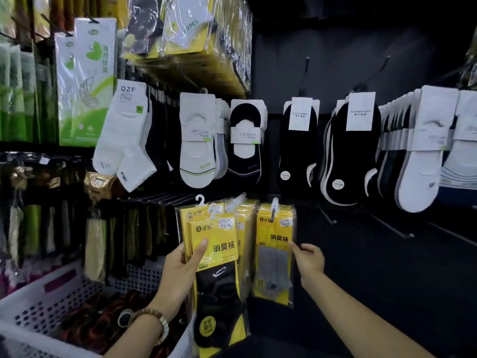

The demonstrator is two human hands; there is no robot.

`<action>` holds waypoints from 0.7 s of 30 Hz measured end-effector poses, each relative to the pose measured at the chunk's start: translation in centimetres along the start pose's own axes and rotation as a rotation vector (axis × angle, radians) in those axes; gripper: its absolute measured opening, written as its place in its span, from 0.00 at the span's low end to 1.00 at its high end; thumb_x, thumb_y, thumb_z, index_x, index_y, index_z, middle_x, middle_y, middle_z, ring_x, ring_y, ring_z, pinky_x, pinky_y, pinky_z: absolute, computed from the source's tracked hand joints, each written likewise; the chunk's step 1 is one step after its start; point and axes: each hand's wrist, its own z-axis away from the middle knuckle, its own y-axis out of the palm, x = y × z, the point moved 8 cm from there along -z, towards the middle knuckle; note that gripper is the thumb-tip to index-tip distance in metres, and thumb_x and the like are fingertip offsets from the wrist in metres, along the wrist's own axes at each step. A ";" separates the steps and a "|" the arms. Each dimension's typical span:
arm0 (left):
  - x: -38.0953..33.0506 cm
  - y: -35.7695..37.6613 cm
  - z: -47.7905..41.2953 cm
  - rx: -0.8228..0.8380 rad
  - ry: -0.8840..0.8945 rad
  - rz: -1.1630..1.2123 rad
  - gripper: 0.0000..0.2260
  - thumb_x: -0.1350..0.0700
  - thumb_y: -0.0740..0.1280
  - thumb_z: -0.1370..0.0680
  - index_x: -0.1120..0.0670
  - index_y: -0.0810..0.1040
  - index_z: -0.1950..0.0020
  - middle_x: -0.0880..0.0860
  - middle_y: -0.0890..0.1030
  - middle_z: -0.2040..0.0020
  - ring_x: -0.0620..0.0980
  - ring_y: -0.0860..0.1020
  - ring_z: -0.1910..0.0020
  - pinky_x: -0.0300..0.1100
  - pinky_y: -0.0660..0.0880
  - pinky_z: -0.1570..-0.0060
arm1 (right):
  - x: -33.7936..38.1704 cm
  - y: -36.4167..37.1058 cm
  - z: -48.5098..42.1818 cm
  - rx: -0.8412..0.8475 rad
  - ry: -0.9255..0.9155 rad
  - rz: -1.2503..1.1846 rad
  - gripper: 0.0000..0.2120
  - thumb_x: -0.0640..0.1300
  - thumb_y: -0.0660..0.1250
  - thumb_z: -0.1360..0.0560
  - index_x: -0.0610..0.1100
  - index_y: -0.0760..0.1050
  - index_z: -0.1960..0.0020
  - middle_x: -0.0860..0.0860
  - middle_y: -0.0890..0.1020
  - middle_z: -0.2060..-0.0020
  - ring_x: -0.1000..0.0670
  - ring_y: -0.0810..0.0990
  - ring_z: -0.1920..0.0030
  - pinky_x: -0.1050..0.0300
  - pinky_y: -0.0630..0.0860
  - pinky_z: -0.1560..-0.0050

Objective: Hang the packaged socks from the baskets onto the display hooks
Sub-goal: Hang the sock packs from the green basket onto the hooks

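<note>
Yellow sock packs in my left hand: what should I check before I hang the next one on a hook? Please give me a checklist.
1. The left hand grips the yellow sock packs: ok.
2. Their white hanger is free and points up: ok.
3. The right hand is free to take a pack: not ok, it holds the edge of the hung grey-sock pack.
4. Room behind that pack for more: cannot tell.
5. The bare hook further right is unobstructed: ok.

Glossy, crinkly clear plastic film around yellow printed sock packets (219, 267). Matt white plastic in perforated basket (31, 295). Knitted cloth on white low-cut socks (197, 161), wrapped in matt white paper bands (197, 134). Smooth wooden beads on wrist bracelet (157, 319).
</note>
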 end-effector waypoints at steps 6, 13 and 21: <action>0.1 1.6 1.9 0.043 -0.026 0.028 0.11 0.43 0.66 0.28 0.51 0.77 0.61 0.38 0.75 0.75 0.33 0.74 0.74 0.22 0.68 0.70 | 3.0 0.7 6.3 0.367 -0.113 -0.019 0.10 0.48 0.68 0.25 0.44 0.78 0.47 0.46 0.82 0.52 0.51 0.80 0.53 0.61 0.77 0.52; -0.3 4.5 5.2 0.083 -0.151 0.157 0.19 0.40 0.69 0.34 0.50 0.81 0.49 0.45 0.85 0.55 0.42 0.83 0.55 0.35 0.76 0.55 | 5.7 0.6 13.7 0.523 -0.282 0.027 0.13 0.46 0.75 0.31 0.48 0.75 0.49 0.50 0.80 0.53 0.54 0.79 0.51 0.70 0.75 0.57; -1.4 4.7 6.3 0.011 -0.193 0.074 0.22 0.36 0.69 0.37 0.51 0.81 0.53 0.45 0.85 0.59 0.39 0.81 0.60 0.31 0.73 0.62 | 5.5 -1.4 14.7 0.570 -0.176 -0.083 0.08 0.43 0.72 0.28 0.40 0.79 0.51 0.43 0.84 0.52 0.53 0.84 0.57 0.64 0.78 0.62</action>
